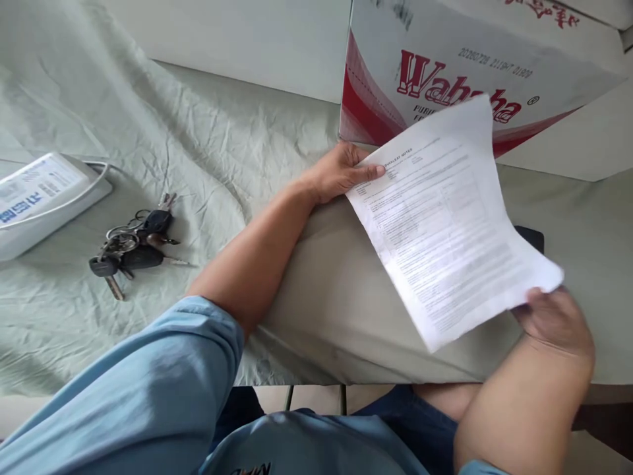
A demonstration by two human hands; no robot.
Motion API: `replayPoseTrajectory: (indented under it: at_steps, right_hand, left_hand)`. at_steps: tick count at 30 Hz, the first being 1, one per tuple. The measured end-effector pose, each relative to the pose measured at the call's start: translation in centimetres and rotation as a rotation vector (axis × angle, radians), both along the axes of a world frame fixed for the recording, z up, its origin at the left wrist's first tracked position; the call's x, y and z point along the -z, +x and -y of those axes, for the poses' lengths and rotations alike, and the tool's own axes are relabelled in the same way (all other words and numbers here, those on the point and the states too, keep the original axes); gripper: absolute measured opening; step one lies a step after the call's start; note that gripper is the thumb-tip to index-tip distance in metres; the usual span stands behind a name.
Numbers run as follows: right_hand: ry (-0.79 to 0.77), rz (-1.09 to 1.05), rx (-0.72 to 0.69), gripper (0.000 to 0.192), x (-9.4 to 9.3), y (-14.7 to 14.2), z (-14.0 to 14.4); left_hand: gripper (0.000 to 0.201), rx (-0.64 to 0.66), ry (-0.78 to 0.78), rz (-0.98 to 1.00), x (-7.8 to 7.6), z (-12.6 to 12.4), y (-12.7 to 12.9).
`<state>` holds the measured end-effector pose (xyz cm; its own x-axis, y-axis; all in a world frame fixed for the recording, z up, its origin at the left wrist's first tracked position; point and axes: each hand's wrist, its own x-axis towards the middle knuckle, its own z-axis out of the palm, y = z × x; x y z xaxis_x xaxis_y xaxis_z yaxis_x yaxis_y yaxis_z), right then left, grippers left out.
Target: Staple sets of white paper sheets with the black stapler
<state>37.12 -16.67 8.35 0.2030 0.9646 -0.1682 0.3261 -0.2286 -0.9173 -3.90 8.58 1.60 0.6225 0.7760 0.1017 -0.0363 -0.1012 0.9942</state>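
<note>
Currently, head view: the left hand [341, 173] is pinching the upper left corner of a white printed paper sheet [445, 218] at centre right of the frame, thumb lying on top of the page. The right hand [556, 320] is gripping the sheet's lower right corner, fingers curled beneath it. The sheet is tilting up off the table, crossing the frame's right half. A pale green wrinkled cloth [198, 152] is covering the table across the frame. A white and red cardboard box [445, 53] is standing at upper right, just behind the sheet. A bunch of dark keys on a metal ring [131, 244] is lying on the cloth at left centre, near a white flat device with a cable [42, 198] at far left. A small dark object [531, 236] is peeking out under the sheet's right edge; identity unclear.
</note>
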Motion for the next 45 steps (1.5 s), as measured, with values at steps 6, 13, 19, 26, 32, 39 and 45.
replayPoseTrajectory:
  at_steps: [6,13,19,26,32,39,45]
  right_hand:
    - [0.017,-0.239,0.308,0.065,-0.6,-2.6,-1.9]
    - [-0.205,-0.162,0.19,0.049,1.3,-8.4,-3.2]
    - [-0.383,-0.117,0.235,0.048,1.2,-6.5,-3.5]
    - [-0.447,-0.179,0.25,0.049,1.3,-5.9,-3.6]
    - [-0.448,-0.241,0.318,0.047,2.1,-4.4,-3.3]
    - [-0.385,-0.226,0.353,0.038,2.0,-4.3,-3.0]
    - [-0.392,-0.194,0.314,0.039,2.0,-4.3,-3.2]
  left_hand:
    - [0.071,0.212,-0.066,-0.088,-1.4,0.9,0.9]
    - [0.064,0.246,-0.04,-0.15,-2.3,1.6,1.7]
    - [0.062,-0.134,0.089,-0.132,-0.6,1.4,2.4]
    - [0.045,-0.304,0.557,-0.077,3.5,-0.4,3.1]
    - [0.061,-0.149,0.65,-0.075,4.4,-0.7,2.8]
    - [0.057,-0.145,0.618,-0.188,2.7,0.3,2.4]
    - [0.043,-0.118,0.669,-0.204,3.0,0.6,2.7]
